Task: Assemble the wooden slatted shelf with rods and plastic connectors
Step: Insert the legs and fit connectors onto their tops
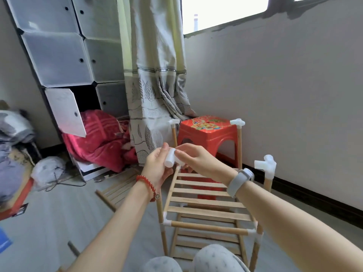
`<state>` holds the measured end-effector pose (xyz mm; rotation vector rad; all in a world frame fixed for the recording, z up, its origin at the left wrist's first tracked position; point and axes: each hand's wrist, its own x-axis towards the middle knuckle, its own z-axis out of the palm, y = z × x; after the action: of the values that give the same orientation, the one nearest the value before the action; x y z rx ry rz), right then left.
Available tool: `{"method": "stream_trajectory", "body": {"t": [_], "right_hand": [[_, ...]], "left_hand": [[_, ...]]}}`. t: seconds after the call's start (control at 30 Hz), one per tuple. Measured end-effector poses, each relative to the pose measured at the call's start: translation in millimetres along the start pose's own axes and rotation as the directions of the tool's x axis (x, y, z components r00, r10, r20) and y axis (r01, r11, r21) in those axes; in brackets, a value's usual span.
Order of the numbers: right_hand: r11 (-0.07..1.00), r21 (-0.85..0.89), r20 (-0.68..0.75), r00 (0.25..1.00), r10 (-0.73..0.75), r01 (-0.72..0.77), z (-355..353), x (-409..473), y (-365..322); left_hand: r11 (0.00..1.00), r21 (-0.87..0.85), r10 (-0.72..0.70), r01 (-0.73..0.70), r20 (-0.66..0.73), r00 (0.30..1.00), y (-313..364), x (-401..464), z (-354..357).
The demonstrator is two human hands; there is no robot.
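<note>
Between the fingers of both hands, left hand (pixel 157 165) and right hand (pixel 198 158), a white connector (pixel 170 160) is pinched above the unfinished shelf (pixel 204 201); three posts beyond are capped, one remains.

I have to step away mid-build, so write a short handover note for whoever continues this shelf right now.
Hands: left hand and right hand both grip one white plastic connector above the near-left upright rod.
Done: two wooden slatted tiers joined by rods; white connectors cap the far-left, far-right and near-right uprights.
Left: seat this connector; the spare slatted panel lies on the floor to the left.
</note>
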<state>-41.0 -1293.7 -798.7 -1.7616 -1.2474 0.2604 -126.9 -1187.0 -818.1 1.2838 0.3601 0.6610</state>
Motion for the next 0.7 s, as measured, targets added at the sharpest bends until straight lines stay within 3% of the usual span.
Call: {"method": "stream_trajectory", "body": {"t": [0.07,0.17,0.27,0.33,0.4,0.57,0.7], "right_hand": [[0.998,0.059,0.026,0.999,-0.024,0.022,13.5,9.8,-1.6],[0.979,0.203,0.032,0.999,-0.016,0.009,30.8,23.4,2.8],[0.945,0.327,-0.101,0.995,0.010,0.024,37.9,37.8,6.9],[0.961,0.275,-0.205,0.979,0.016,0.042,39.4,51.6,12.7],[0.982,0.181,-0.211,0.977,-0.008,0.047,41.6,63.5,19.8],[0.996,0.033,-0.063,0.994,-0.085,0.087,53.4,74.6,30.1],[0.993,-0.032,-0.056,0.992,-0.114,0.112,54.5,78.0,35.4]], "left_hand": [[0.999,0.032,0.024,-0.021,-0.085,0.996,2.8,3.9,-8.4],[0.967,0.237,0.154,-0.096,-0.237,0.959,2.2,13.6,-24.0],[0.873,0.461,0.322,-0.156,-0.306,0.896,-2.4,22.7,-40.2],[0.845,0.512,0.362,-0.152,-0.341,0.868,-5.9,29.9,-53.9],[0.846,0.518,0.331,-0.124,-0.328,0.885,-11.1,33.9,-65.4],[0.903,0.421,0.163,-0.088,-0.145,0.976,-30.4,33.2,-80.4],[0.935,0.351,0.077,-0.042,-0.086,0.993,-37.0,30.2,-85.7]]}}
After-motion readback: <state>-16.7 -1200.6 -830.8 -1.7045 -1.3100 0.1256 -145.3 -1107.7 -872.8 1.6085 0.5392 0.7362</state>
